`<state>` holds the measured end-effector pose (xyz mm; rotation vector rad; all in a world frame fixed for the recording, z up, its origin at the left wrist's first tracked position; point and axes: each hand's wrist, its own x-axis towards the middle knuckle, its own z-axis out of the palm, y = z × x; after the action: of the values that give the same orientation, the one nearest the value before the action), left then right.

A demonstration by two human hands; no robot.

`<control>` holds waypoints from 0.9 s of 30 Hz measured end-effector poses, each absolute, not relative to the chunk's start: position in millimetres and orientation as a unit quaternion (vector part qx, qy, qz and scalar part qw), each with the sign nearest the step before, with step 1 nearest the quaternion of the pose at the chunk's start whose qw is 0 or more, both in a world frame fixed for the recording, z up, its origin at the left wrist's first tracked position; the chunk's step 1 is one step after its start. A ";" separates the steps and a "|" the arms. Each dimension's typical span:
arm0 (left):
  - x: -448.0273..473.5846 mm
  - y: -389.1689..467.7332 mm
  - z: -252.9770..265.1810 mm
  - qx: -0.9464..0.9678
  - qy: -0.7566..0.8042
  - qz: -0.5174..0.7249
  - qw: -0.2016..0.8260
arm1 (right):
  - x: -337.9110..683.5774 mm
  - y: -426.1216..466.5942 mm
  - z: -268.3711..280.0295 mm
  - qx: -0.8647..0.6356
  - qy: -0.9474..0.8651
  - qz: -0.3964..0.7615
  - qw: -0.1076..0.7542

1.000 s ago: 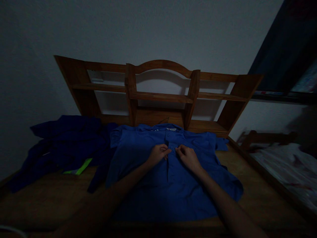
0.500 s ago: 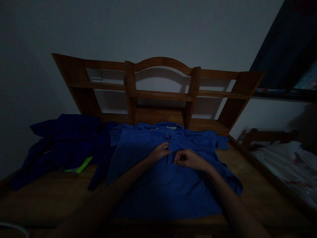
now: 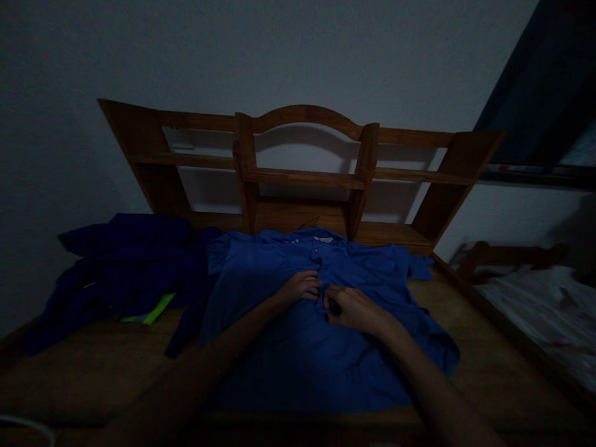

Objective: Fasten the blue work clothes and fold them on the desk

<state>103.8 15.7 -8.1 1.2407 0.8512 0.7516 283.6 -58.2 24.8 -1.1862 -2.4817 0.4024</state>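
Note:
A blue collared shirt (image 3: 288, 366) lies spread front side up on the wooden desk, collar toward the shelf. My left hand (image 3: 302, 286) rests on the left side of its front opening, fingers bent and closed at the edge of the cloth. Just to the right, my right hand (image 3: 354, 308) is curled with its fingertips pinching the edge of the button strip. The fingers cover whatever small part of the strip lies under them. Above both hands a button shows near the collar.
A darker blue garment (image 3: 135, 254) with a neon yellow-green strip (image 3: 161, 308) lies crumpled at the left. Behind the shirt stands a wooden shelf unit (image 3: 302, 180) against the wall. A whitish plastic sheet or bag (image 3: 544, 310) is beyond the desk's right edge.
My right hand has moved slightly down and closed on the edge of the button strip. My left hand has shifted slightly, its fingers still at the opening.

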 end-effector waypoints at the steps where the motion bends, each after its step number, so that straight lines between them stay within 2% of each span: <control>1: 103.6 18.5 -11.0 0.547 0.377 0.328 0.672 | 284.9 -57.4 25.1 -0.421 -0.876 0.150 0.184; 4: 100.9 22.6 -15.8 0.578 0.340 0.294 0.681 | 293.6 -48.7 25.6 -0.431 -0.855 0.190 0.215; 6: 97.7 19.8 -13.8 0.644 0.295 0.272 0.652 | 304.2 -38.3 25.8 -0.455 -0.826 0.207 0.262; 10: 93.2 5.7 -3.7 0.811 0.244 0.258 0.464 | 328.6 -16.7 25.5 -0.491 -0.740 0.226 0.399; 12: 93.8 0.1 -1.2 0.850 0.239 0.258 0.393 | 335.9 -10.5 24.5 -0.481 -0.709 0.270 0.440; 15: 97.8 -3.8 -2.9 0.865 0.244 0.260 0.351 | 335.9 -9.3 21.6 -0.469 -0.705 0.308 0.435; 22: 109.8 -11.5 -14.4 0.878 0.271 0.263 0.294 | 309.4 -22.0 14.2 -0.470 -0.781 0.220 0.346; 27: 121.4 -20.6 -16.9 0.863 0.314 0.295 0.264 | 304.9 -24.6 13.7 -0.466 -0.793 0.199 0.339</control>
<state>121.4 -20.6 -16.9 2.3320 0.8493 0.7969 304.9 -24.6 13.7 -1.2132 -2.0657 0.5176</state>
